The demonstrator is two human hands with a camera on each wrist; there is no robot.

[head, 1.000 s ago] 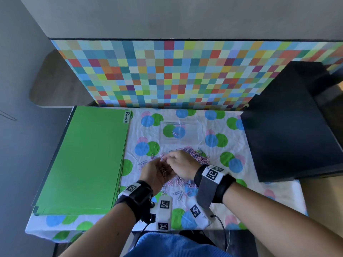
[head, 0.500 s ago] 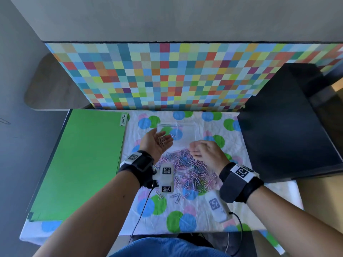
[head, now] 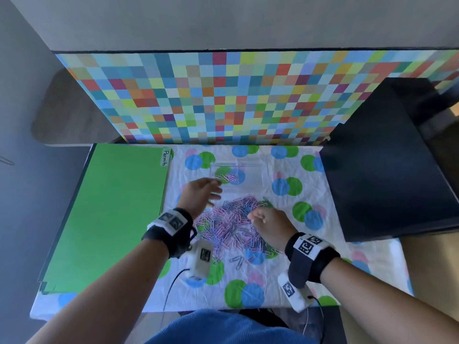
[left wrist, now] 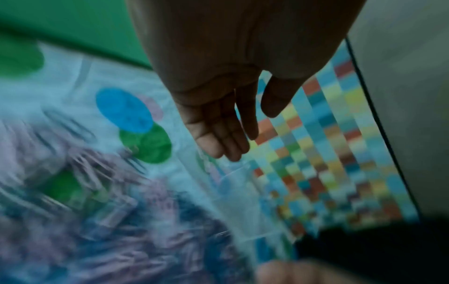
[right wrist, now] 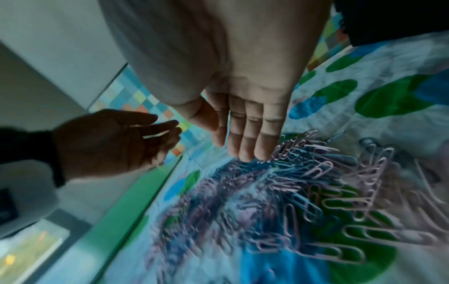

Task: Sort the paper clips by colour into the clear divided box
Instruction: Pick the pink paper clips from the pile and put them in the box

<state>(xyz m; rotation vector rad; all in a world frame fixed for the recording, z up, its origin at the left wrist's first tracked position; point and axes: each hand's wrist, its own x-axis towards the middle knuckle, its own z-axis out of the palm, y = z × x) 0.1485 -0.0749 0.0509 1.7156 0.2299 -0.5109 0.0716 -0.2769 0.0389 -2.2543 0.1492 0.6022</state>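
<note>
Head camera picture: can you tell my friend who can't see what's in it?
Two hands, left hand and right hand, work over a pile of pink and blue paper clips on a spotted tablecloth. Behind sits a clear divided box, beside a green folder.

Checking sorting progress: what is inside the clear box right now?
A few pink clips lie in the left part of the clear box; the right part looks bare. The left hand covers its near-left corner, so clips there would be hidden.

Only one readable word here

There's a white tab on the green folder, top right corner, handwritten "Permits". The wristband tags just have black-and-white square codes, no letters or numbers I can make out.
</note>
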